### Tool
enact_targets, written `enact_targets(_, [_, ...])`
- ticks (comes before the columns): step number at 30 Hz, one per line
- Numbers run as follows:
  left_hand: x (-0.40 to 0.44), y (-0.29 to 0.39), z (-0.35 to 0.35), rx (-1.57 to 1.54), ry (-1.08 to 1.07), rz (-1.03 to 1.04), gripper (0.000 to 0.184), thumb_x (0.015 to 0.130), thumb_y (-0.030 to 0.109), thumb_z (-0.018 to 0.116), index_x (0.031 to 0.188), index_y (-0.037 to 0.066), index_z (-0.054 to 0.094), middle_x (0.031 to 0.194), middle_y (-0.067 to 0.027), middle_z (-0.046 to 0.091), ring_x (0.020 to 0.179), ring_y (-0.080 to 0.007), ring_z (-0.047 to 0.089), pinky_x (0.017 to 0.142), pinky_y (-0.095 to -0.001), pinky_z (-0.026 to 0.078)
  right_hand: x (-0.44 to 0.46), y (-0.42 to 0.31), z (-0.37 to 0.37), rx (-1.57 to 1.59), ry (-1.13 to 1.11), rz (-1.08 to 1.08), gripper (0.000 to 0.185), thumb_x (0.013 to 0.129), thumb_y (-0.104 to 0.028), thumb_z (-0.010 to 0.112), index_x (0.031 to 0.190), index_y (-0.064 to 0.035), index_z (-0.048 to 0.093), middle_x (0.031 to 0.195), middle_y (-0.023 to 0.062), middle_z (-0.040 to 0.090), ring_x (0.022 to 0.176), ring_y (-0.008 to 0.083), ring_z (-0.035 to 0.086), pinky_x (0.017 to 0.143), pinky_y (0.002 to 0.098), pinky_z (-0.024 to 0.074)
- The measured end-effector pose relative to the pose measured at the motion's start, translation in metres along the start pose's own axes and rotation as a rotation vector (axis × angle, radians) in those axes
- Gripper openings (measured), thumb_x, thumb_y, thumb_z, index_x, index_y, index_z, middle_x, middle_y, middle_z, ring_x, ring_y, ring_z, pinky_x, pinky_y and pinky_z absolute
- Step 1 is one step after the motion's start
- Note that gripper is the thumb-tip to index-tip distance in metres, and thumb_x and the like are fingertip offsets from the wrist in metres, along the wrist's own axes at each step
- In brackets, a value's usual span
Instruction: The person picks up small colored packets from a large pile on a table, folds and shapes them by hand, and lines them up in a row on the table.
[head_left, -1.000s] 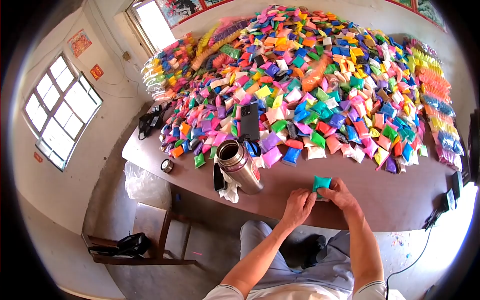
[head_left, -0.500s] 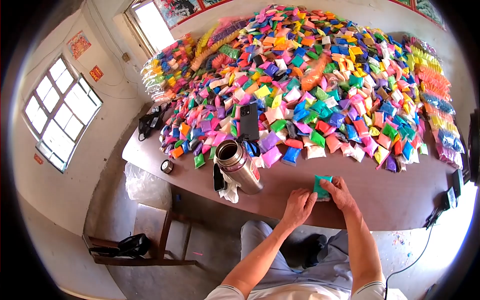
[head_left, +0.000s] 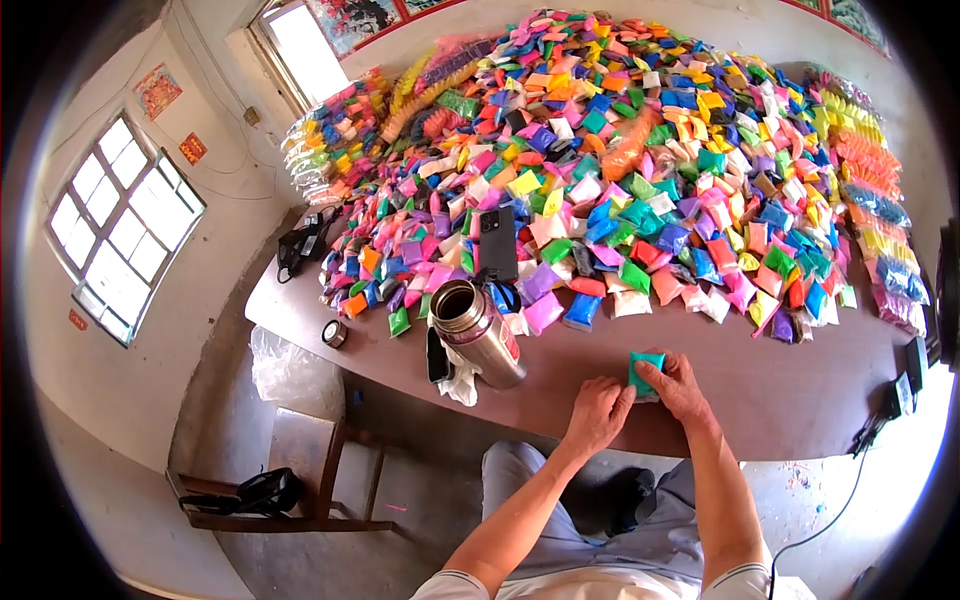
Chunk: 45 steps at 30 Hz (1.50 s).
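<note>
Near the front edge of the brown table, a small teal packet is between my two hands. My right hand is closed on it, with the thumb across its face. At the packet's left side, my left hand has its fingers curled and its thumb tip against the lower left edge. Something pale shows under the packet's lower edge, too small to make out. Beyond the hands lies a large heap of colourful packets.
An open steel flask stands left of my hands, beside a white tissue. A black phone rests against the heap. A round lid lies farther left. Black cables hang at the right edge. A chair stands lower left.
The teal packet has tilted and shifted slightly between my fingers. My right hand has moved a little up and left, its thumb now farther over the packet. The left hand is nearly unchanged.
</note>
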<state>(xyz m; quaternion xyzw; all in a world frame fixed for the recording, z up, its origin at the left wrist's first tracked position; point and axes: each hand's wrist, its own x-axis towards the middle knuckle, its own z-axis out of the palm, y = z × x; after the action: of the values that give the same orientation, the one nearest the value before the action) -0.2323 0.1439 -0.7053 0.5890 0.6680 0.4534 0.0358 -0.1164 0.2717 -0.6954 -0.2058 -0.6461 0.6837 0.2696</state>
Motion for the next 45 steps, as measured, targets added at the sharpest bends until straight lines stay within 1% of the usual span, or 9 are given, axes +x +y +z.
enact_targets(12, [-0.002, -0.001, 0.000, 0.005, -0.025, -0.022, 0.031, 0.097, 0.025, 0.052, 0.082, 0.000, 0.061, 0.084, -0.0160, 0.062, 0.082, -0.0352, 0.058, 0.078, -0.0444, 0.043, -0.002, 0.009, -0.010, -0.012, -0.039, -0.005, 0.026, 0.089, -0.025, 0.068, 0.101, -0.0020, 0.064, 0.084, -0.0027, 0.059, 0.076, 0.0068, 0.053, 0.065, 0.0247, 0.0437])
enact_targets(17, [0.000, 0.001, -0.002, -0.028, -0.031, -0.021, 0.030, 0.096, 0.026, 0.055, 0.079, 0.002, 0.061, 0.080, -0.0118, 0.063, 0.079, -0.0315, 0.059, 0.078, -0.0421, 0.043, -0.002, -0.006, -0.001, 0.342, 0.125, -0.001, 0.023, 0.093, -0.021, 0.060, 0.104, -0.0012, 0.065, 0.087, 0.0002, 0.063, 0.077, 0.0089, 0.058, 0.067, 0.0251, 0.0473])
enact_targets(18, [0.000, 0.001, -0.002, -0.028, -0.032, -0.022, 0.030, 0.096, 0.026, 0.055, 0.079, 0.002, 0.061, 0.080, -0.0118, 0.063, 0.079, -0.0315, 0.059, 0.078, -0.0421, 0.043, 0.002, 0.005, -0.005, 0.352, 0.151, -0.009, 0.032, 0.093, -0.022, 0.058, 0.116, 0.0002, 0.060, 0.091, 0.0067, 0.068, 0.068, 0.0132, 0.062, 0.062, 0.0275, 0.0506])
enact_targets(22, [0.001, 0.002, 0.000, -0.063, 0.017, 0.006, 0.027, 0.093, 0.024, 0.060, 0.077, 0.002, 0.063, 0.077, -0.0092, 0.064, 0.075, -0.0287, 0.061, 0.076, -0.0399, 0.045, 0.000, -0.004, -0.022, 0.460, 0.111, 0.142, 0.035, 0.093, -0.023, 0.059, 0.119, 0.0004, 0.058, 0.090, 0.0078, 0.067, 0.065, 0.0140, 0.060, 0.056, 0.0268, 0.0490])
enact_targets(25, [0.002, 0.003, -0.001, -0.059, 0.026, 0.015, 0.026, 0.092, 0.023, 0.062, 0.075, 0.002, 0.064, 0.076, -0.0085, 0.065, 0.073, -0.0277, 0.061, 0.074, -0.0390, 0.046, 0.001, 0.003, -0.029, 0.475, 0.045, 0.133, 0.040, 0.095, -0.031, 0.055, 0.119, -0.0003, 0.059, 0.093, 0.0091, 0.066, 0.073, 0.0152, 0.062, 0.055, 0.0278, 0.0484])
enact_targets(27, [0.002, 0.003, -0.001, -0.054, 0.022, 0.009, 0.026, 0.092, 0.022, 0.062, 0.075, 0.002, 0.064, 0.075, -0.0082, 0.065, 0.072, -0.0273, 0.062, 0.074, -0.0388, 0.046, 0.004, 0.005, -0.029, 0.769, 0.025, 0.133, 0.055, 0.092, -0.046, 0.050, 0.120, 0.0004, 0.059, 0.093, 0.0095, 0.066, 0.072, 0.0165, 0.062, 0.056, 0.0277, 0.0486])
enact_targets(34, [0.001, 0.000, 0.002, 0.012, 0.015, 0.043, 0.026, 0.091, 0.024, 0.062, 0.076, 0.003, 0.064, 0.077, -0.0076, 0.065, 0.071, -0.0262, 0.061, 0.074, -0.0385, 0.046, 0.006, 0.002, -0.021, 0.796, 0.120, 0.113, 0.060, 0.088, -0.045, 0.044, 0.124, 0.0021, 0.056, 0.100, 0.0106, 0.065, 0.084, 0.0221, 0.063, 0.068, 0.0339, 0.0500])
enact_targets(40, [0.000, 0.002, 0.000, 0.015, -0.018, 0.014, 0.026, 0.091, 0.025, 0.063, 0.076, 0.004, 0.063, 0.077, -0.0069, 0.064, 0.073, -0.0262, 0.061, 0.075, -0.0386, 0.045, 0.005, 0.006, -0.019, 0.624, 0.067, 0.131, 0.056, 0.089, -0.042, 0.052, 0.122, 0.0021, 0.056, 0.098, 0.0100, 0.065, 0.079, 0.0216, 0.063, 0.063, 0.0335, 0.0493])
enact_targets(45, [0.000, 0.002, -0.002, -0.020, -0.003, 0.029, 0.026, 0.090, 0.026, 0.064, 0.074, 0.005, 0.060, 0.077, -0.0069, 0.064, 0.075, -0.0270, 0.061, 0.076, -0.0389, 0.045, 0.002, -0.001, -0.016, 0.503, 0.022, 0.078, 0.037, 0.085, -0.028, 0.074, 0.107, -0.0045, 0.056, 0.096, 0.0078, 0.064, 0.073, 0.0146, 0.061, 0.058, 0.0242, 0.0458])
